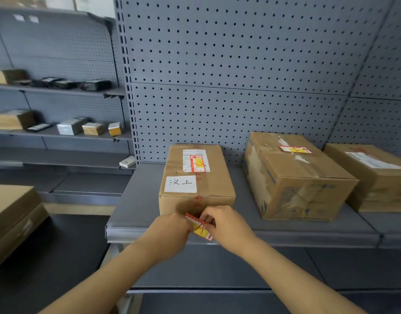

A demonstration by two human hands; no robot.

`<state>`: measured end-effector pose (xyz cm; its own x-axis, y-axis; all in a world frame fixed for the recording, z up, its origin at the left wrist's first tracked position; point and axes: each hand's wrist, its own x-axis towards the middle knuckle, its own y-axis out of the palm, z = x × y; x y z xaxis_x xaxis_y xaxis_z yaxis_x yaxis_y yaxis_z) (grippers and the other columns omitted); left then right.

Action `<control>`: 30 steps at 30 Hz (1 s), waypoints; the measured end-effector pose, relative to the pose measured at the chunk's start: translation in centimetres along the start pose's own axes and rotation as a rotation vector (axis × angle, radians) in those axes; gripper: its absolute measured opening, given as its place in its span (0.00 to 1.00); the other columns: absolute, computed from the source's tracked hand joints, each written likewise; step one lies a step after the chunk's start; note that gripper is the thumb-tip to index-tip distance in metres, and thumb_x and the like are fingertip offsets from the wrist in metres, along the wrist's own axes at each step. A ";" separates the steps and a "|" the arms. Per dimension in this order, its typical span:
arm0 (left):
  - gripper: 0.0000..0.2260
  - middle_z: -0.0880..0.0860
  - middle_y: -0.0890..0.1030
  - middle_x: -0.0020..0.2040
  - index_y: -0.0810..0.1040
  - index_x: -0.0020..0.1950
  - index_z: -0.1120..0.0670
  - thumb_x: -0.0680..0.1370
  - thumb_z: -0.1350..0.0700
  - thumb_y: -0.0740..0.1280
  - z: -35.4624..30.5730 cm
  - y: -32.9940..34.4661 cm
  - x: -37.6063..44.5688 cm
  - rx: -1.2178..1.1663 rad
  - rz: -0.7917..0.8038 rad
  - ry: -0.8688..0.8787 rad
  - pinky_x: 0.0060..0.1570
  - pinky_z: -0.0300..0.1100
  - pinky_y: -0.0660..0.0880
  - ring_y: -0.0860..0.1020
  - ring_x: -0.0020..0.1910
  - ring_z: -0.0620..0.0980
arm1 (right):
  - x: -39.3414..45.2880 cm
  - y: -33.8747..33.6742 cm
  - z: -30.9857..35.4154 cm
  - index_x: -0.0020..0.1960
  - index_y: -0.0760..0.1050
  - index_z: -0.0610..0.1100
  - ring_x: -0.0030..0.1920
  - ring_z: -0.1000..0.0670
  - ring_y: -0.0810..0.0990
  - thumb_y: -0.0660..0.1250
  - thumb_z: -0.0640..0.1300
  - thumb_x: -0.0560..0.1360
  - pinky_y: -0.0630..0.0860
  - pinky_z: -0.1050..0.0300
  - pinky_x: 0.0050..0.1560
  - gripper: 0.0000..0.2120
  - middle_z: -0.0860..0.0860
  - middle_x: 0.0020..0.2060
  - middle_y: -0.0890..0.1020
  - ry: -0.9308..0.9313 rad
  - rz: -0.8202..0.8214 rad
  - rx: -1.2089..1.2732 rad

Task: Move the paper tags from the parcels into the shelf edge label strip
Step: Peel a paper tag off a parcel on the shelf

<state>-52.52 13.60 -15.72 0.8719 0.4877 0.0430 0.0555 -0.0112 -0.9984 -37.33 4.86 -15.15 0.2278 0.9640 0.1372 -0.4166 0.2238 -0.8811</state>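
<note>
A red, white and yellow paper tag (pixel 200 228) is pinched between my left hand (pixel 170 232) and my right hand (pixel 225 224), right at the shelf edge label strip (pixel 308 239). The tag hangs tilted over the strip, in front of the left parcel (pixel 196 177). That parcel carries another red and yellow tag (pixel 197 163) and a white handwritten label (pixel 180 184) on top. The middle parcel (pixel 294 177) has a tag (pixel 295 150) lying on its lid. My fingers hide the tag's upper edge.
A third parcel (pixel 376 177) stands at the right on the same grey shelf (pixel 138 200). Pegboard (pixel 240 64) backs the shelf. Further shelves with small boxes (pixel 93 128) run along the left. A large cardboard box (pixel 14 220) sits low at the left.
</note>
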 end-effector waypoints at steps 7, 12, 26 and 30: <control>0.11 0.52 0.82 0.47 0.81 0.50 0.53 0.78 0.62 0.59 -0.3 -0.4 0.4 0.013 0.084 0.007 0.45 0.42 0.78 0.80 0.43 0.52 | -0.1 -0.1 0.6 0.53 0.79 0.47 0.49 0.44 0.80 0.64 0.39 0.74 0.79 0.47 0.49 0.10 0.48 0.51 0.82 0.005 0.036 -0.083; 0.10 0.53 0.81 0.50 0.80 0.51 0.55 0.80 0.59 0.59 -0.5 -1.1 0.6 -0.014 0.097 0.016 0.39 0.35 0.69 0.76 0.42 0.49 | -0.7 -0.9 1.1 0.59 0.76 0.47 0.54 0.44 0.79 0.63 0.40 0.76 0.78 0.46 0.52 0.13 0.47 0.55 0.81 -0.017 0.025 -0.116; 0.09 0.47 0.81 0.54 0.78 0.56 0.47 0.79 0.50 0.60 -6.0 -10.3 4.2 0.010 -0.087 0.255 0.53 0.44 0.77 0.79 0.52 0.48 | -5.3 -8.8 -0.9 0.53 0.78 0.47 0.51 0.45 0.80 0.63 0.39 0.74 0.76 0.53 0.49 0.10 0.47 0.50 0.82 0.119 -0.133 -0.133; 0.09 0.43 0.81 0.52 0.77 0.56 0.42 0.78 0.48 0.62 -10.9 -11.3 5.8 -0.072 -0.077 0.392 0.44 0.36 0.76 0.79 0.50 0.43 | -8.6 -11.6 -3.1 0.52 0.79 0.47 0.50 0.46 0.81 0.64 0.40 0.75 0.78 0.53 0.50 0.08 0.48 0.47 0.84 0.235 -0.210 -0.096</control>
<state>-42.79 7.08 -3.83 0.9825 0.1198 0.1425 0.1499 -0.0552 -0.9872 -31.76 -6.47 -7.53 0.5019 0.8359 0.2221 -0.2565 0.3891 -0.8847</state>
